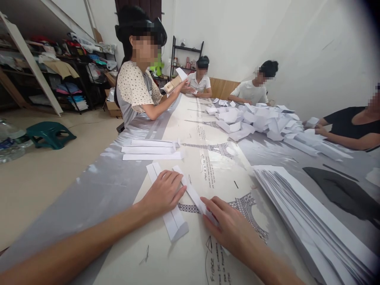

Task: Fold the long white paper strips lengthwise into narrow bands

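Observation:
My left hand [163,193] lies flat, fingers stretched out, pressing on a folded white paper strip [175,227] that runs along the table toward me. My right hand [227,225] rests beside it, its fingertips pressing on a second, narrower white strip [190,189] that lies at an angle between the two hands. Both strips sit on a table covering printed with Eiffel Tower drawings [213,148].
A fanned stack of white sheets [311,221] lies at my right. Three folded strips [151,150] lie ahead on the left, and a heap of folded papers [255,120] farther back. Several people sit around the table; the nearest on the left holds a small box [172,84]. A green stool [50,134] stands on the floor.

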`<move>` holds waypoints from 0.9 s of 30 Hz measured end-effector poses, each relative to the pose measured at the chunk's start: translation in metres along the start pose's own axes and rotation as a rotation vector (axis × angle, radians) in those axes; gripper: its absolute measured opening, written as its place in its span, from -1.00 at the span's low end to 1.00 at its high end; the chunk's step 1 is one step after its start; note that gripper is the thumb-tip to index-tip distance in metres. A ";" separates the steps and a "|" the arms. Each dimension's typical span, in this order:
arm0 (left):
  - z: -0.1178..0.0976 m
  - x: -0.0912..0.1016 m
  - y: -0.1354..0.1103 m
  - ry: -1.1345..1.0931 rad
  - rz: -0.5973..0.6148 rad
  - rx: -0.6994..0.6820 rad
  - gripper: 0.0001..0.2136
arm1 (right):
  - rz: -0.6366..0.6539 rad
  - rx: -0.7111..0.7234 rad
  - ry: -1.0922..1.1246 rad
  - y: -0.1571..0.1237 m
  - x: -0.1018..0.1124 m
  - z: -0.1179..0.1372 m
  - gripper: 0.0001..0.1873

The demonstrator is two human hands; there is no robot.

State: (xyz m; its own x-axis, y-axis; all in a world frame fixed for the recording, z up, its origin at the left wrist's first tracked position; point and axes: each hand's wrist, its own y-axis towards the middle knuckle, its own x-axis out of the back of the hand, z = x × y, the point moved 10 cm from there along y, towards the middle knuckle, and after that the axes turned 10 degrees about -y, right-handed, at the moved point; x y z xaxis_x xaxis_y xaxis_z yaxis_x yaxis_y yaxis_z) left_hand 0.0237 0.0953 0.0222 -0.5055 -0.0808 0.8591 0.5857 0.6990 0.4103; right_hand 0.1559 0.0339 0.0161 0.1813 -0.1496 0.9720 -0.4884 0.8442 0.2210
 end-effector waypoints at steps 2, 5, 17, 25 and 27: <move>-0.001 0.008 -0.002 -0.015 -0.041 -0.029 -0.69 | 0.026 0.000 0.012 -0.001 0.001 -0.004 -0.65; -0.001 0.023 -0.005 -0.018 -0.097 -0.068 -0.71 | 0.065 -0.035 0.073 -0.002 0.000 -0.013 -0.63; 0.027 -0.015 -0.012 -0.943 0.141 0.577 -0.62 | -0.115 -0.007 0.238 -0.002 0.014 -0.005 -0.66; 0.013 -0.009 0.000 -1.583 0.153 0.559 -0.68 | -0.207 -0.259 0.754 -0.001 0.018 -0.029 -0.70; 0.015 -0.010 -0.001 -1.654 0.137 0.583 -0.73 | -0.133 -0.363 0.879 0.000 0.008 -0.039 -0.69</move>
State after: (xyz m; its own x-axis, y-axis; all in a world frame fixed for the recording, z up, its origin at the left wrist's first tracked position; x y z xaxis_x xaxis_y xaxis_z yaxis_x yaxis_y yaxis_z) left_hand 0.0188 0.1056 0.0085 -0.7482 0.4772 -0.4610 0.5791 0.8087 -0.1029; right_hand 0.1903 0.0530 0.0214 0.8636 0.0590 0.5007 -0.1499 0.9783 0.1432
